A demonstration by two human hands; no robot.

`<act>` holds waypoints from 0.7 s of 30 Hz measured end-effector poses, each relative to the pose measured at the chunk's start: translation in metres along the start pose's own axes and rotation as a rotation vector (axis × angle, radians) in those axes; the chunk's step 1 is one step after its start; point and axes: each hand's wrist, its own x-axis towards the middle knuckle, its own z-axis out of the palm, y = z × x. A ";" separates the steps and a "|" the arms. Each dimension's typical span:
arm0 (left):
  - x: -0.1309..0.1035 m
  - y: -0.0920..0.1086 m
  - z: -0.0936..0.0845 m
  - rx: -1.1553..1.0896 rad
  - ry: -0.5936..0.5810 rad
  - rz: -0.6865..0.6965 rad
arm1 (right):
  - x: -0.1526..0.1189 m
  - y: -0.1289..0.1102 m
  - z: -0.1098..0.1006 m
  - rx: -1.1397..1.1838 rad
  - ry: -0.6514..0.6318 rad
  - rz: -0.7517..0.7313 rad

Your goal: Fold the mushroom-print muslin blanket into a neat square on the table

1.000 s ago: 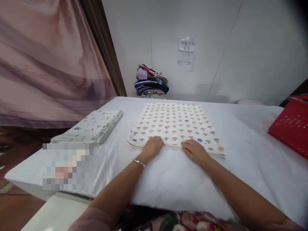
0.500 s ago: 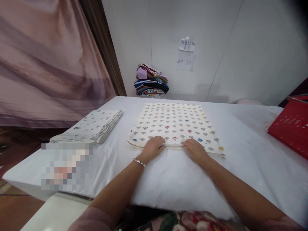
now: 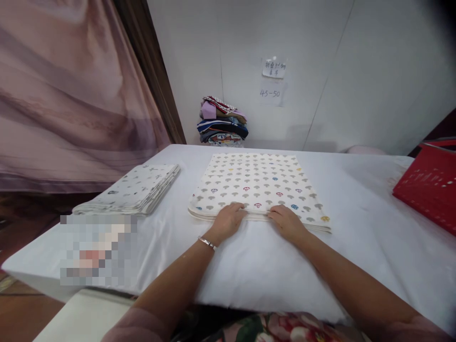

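Note:
A white cloth [image 3: 256, 183] printed with grey and coloured mushrooms lies folded in layers in the middle of the table. At the middle of its near edge, my left hand [image 3: 228, 222] pinches the layers, thumb below and fingers on top; a bracelet circles that wrist. A short gap to the right, my right hand [image 3: 288, 224] grips the same near edge with its fingers together. Both thumbs are mostly hidden. The cloth's near corners spread out past both hands.
A folded stack of white patterned cloth [image 3: 131, 190] lies at the left of the white-covered table [image 3: 374, 237]. A red basket [image 3: 429, 183] stands at the right edge. Beyond the far edge is a pile of folded fabrics [image 3: 223, 123]. A blurred-out patch covers the table's near left.
Both hands keep hold of the cloth's near edge, which looks slightly raised between them. The whole view has shifted slightly.

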 end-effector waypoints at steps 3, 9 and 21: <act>0.001 0.002 0.000 0.015 -0.010 -0.019 | 0.000 -0.001 -0.001 0.008 -0.003 -0.001; 0.003 0.004 0.004 0.019 -0.015 -0.053 | 0.000 -0.002 -0.003 0.017 0.006 -0.014; 0.004 0.011 0.007 0.039 0.113 0.049 | 0.001 -0.002 -0.001 -0.050 -0.004 0.003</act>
